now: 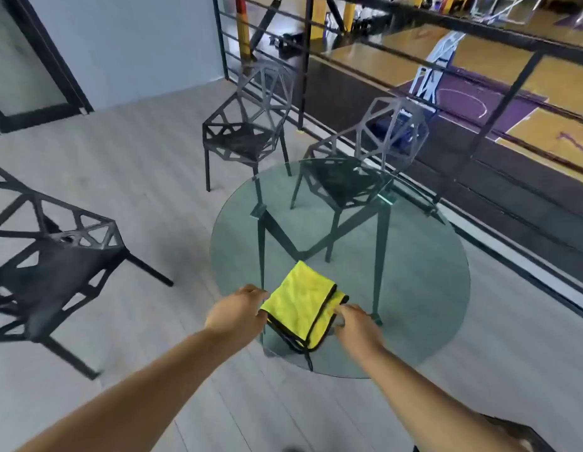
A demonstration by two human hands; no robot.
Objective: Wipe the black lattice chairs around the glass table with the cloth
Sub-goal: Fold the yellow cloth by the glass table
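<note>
Grey plank floor, railing over a sports court | round glass bench (414,288) | folded yellow cloth (303,305) at bench's 6 o'clock edge | left hand (238,311) pinches cloth's 9 o'clock side | right hand (357,324) grips its 3 o'clock side | black lattice chairs at 9 (55,262), 12 (244,132) and 1 o'clock (365,171).

both hands (238,313) grip the folded yellow cloth (301,306) on the glass table (420,288).
</note>
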